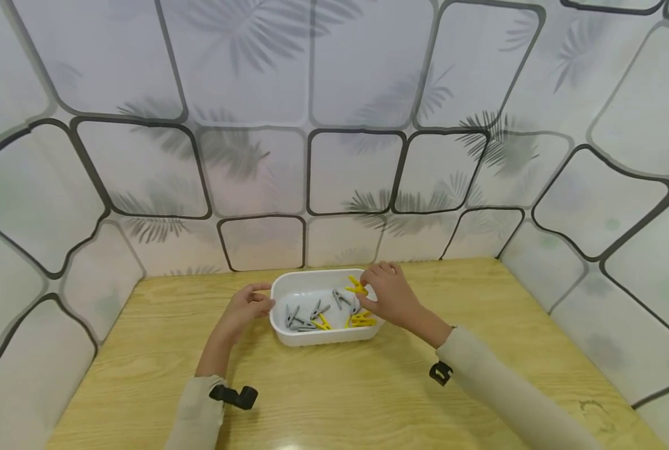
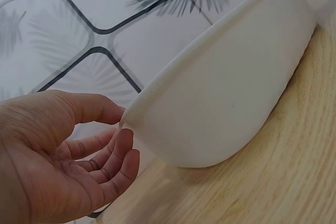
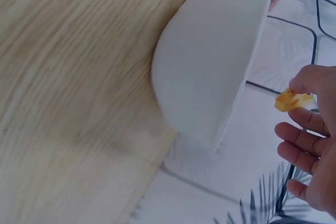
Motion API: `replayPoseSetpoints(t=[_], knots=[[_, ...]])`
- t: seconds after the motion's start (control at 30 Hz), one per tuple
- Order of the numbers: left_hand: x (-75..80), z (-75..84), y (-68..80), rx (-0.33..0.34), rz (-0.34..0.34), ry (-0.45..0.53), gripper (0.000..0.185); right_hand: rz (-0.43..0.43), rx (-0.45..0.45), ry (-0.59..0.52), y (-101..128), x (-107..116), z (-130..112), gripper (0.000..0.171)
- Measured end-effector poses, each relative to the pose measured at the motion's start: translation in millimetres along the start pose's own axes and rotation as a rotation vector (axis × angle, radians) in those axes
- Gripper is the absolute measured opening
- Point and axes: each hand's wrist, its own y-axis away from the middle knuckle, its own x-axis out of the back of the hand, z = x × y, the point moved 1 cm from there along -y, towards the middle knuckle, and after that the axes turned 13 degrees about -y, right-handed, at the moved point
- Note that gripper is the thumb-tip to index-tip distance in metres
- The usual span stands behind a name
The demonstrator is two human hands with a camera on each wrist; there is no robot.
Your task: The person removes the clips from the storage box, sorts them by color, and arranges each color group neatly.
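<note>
A white plastic basin point(image 1: 327, 338) sits on the wooden table, holding several grey clothespins point(image 1: 291, 317) and yellow clothespins point(image 1: 362, 320). At its left end my left hand point(image 1: 247, 310) holds the rim, fingers curled against the edge in the left wrist view. Above the basin's right side, my right hand point(image 1: 391, 294) pinches a yellow clothespin point(image 1: 356, 286) between thumb and index finger. The right wrist view shows this clothespin point(image 3: 292, 100) beyond the rim, the other fingers loosely bent below it.
The wooden table point(image 1: 312, 394) meets a patterned wall covering point(image 1: 256, 169) behind the basin and at both sides. Black straps with small mounts point(image 1: 236, 396) are on both sleeved wrists.
</note>
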Motion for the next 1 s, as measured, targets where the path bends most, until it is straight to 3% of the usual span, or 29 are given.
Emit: replayPoseSetpoints(t=[0.23, 0.43, 0.67, 1.0], knots=[[1.8, 1.3, 1.6, -0.014, -0.009, 0.003, 0.050, 0.112, -0.141, 0.055, 21, 10, 22, 0.022], [1.9, 0.1, 0.2, -0.013, -0.007, -0.001, 0.049, 0.144, -0.285, 0.091, 39, 13, 40, 0.025], [0.8, -0.3, 0.3, -0.021, -0.014, 0.005, 0.050, 0.092, -0.432, 0.048, 56, 11, 51, 0.026], [1.1, -0.5, 0.2, -0.009, -0.006, 0.011, 0.049, -0.088, -0.537, 0.060, 71, -9, 61, 0.027]])
